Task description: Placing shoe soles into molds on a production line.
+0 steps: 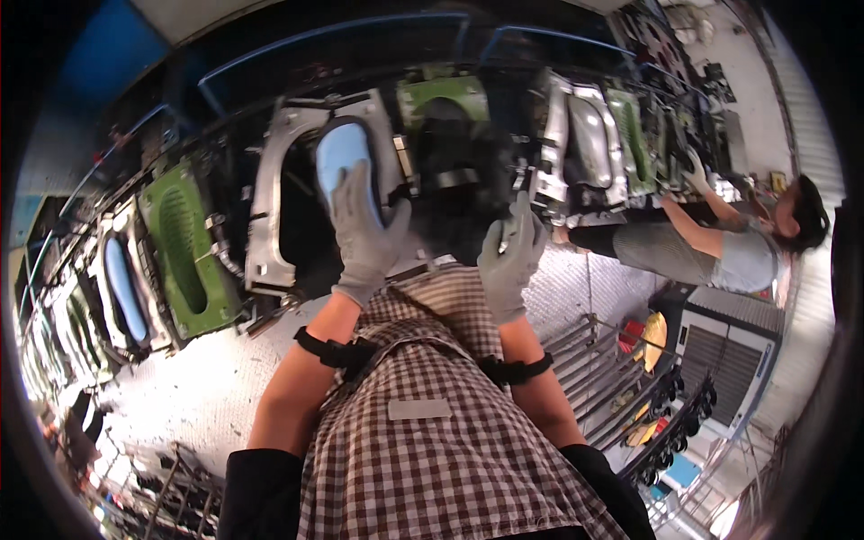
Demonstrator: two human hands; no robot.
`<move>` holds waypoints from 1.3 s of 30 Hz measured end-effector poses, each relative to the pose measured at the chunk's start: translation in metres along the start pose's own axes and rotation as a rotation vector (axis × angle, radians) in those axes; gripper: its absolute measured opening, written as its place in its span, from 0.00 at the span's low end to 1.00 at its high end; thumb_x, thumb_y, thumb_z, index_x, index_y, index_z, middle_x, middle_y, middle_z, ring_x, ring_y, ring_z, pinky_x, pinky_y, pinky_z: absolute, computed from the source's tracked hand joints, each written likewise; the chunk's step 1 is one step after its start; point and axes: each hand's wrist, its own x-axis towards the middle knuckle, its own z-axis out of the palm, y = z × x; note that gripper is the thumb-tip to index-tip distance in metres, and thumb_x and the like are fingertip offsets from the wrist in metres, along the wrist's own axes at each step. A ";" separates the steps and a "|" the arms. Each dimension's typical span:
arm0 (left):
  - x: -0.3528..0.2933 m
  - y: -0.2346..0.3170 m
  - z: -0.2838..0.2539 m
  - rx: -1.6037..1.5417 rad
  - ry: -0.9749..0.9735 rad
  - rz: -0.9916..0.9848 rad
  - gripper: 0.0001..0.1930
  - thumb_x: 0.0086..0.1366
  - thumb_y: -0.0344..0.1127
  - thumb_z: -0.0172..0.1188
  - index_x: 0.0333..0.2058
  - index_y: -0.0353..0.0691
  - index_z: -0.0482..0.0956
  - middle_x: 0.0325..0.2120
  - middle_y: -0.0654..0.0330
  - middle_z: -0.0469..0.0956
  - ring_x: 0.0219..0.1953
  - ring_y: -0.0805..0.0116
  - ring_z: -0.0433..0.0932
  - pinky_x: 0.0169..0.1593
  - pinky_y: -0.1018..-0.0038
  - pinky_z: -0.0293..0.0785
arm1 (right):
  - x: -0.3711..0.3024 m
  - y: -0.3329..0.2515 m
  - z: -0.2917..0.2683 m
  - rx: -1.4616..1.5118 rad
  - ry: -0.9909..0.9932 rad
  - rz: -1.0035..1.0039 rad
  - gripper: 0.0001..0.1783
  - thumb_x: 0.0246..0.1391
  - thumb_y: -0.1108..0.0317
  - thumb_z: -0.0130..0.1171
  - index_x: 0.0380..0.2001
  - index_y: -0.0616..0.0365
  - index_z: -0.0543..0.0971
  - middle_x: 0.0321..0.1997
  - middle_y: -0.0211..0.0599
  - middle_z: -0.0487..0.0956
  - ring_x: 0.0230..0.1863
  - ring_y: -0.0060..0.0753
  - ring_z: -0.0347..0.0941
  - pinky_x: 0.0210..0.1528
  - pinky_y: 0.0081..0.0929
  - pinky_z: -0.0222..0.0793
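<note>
My left hand (367,238), in a grey glove, lies over the lower part of a light-blue shoe sole (345,146). Its fingers rest flat on the sole, with the thumb spread to the right. The sole has a dark rim and overlaps a silver metal mould frame (267,220); whether it is fixed there is hidden. My right hand (513,256), gloved too, hovers apart from the moulds by a dark mould station (447,135). Its index finger points upward and the thumb stands off; I see nothing held in it.
A green sole mould (187,243) and another blue sole (124,288) stand in the row at left. More silver moulds (589,139) continue at right, where a gloved co-worker (720,234) works. A metal rack (585,369) is behind on the right. Blue rails (333,34) run above.
</note>
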 end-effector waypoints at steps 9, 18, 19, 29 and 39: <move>0.077 0.072 0.062 -0.134 -0.351 -0.353 0.25 0.64 0.35 0.55 0.61 0.43 0.73 0.54 0.50 0.80 0.58 0.50 0.77 0.60 0.61 0.72 | 0.048 0.127 -0.011 0.352 -0.005 0.317 0.18 0.53 0.73 0.58 0.49 0.59 0.81 0.45 0.50 0.82 0.50 0.52 0.78 0.56 0.39 0.72; 0.068 0.282 0.212 -1.141 -0.141 -0.458 0.35 0.64 0.22 0.60 0.69 0.38 0.60 0.46 0.62 0.78 0.45 0.74 0.77 0.50 0.75 0.75 | 0.196 0.336 -0.146 0.075 0.072 0.207 0.34 0.61 0.62 0.62 0.67 0.63 0.66 0.59 0.53 0.76 0.55 0.50 0.76 0.56 0.40 0.71; 0.070 0.297 0.234 -1.113 -0.186 -0.448 0.37 0.64 0.24 0.61 0.70 0.37 0.58 0.50 0.59 0.77 0.48 0.71 0.76 0.52 0.74 0.74 | 0.191 0.342 -0.145 0.496 -0.020 0.243 0.35 0.62 0.63 0.61 0.69 0.62 0.64 0.60 0.50 0.75 0.54 0.45 0.75 0.56 0.37 0.71; 0.050 0.275 0.413 -0.726 -0.001 -0.577 0.36 0.71 0.45 0.57 0.69 0.29 0.57 0.62 0.51 0.69 0.60 0.63 0.68 0.65 0.68 0.64 | 0.155 0.435 -0.117 1.025 -0.272 0.860 0.15 0.63 0.64 0.62 0.50 0.58 0.79 0.41 0.25 0.79 0.32 0.15 0.72 0.28 0.18 0.69; 0.078 0.218 0.457 -1.075 -0.187 -0.451 0.31 0.71 0.59 0.54 0.58 0.37 0.73 0.47 0.61 0.80 0.43 0.67 0.80 0.47 0.70 0.78 | 0.257 0.415 -0.064 1.171 0.059 0.441 0.18 0.63 0.71 0.58 0.56 0.59 0.78 0.43 0.27 0.74 0.39 0.20 0.73 0.40 0.25 0.73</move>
